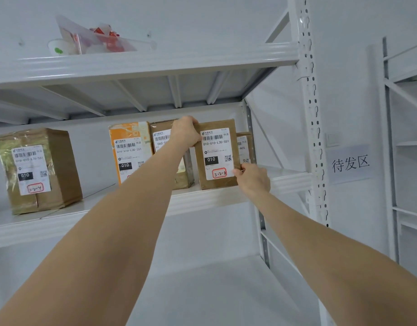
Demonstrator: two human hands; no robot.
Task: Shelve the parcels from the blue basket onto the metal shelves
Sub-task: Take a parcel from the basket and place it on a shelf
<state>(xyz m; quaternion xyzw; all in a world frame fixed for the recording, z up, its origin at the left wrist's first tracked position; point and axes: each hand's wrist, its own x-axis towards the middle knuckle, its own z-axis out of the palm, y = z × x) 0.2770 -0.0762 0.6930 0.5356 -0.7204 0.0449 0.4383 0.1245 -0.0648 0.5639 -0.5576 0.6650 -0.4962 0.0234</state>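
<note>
Parcel (217,154) gripped at top corner by left hand (186,133), pinched low by right hand (253,178), fingertips hidden.

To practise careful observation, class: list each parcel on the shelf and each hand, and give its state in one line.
parcel 3-2-8: upright near the front of the middle shelf, held by both hands.
left hand: grips its top left corner.
right hand: pinches its lower right edge.
orange parcel: upright on the shelf.
parcel 3-2-4: upright, apart at the left.
small parcel: behind the held one, mostly hidden.
</note>
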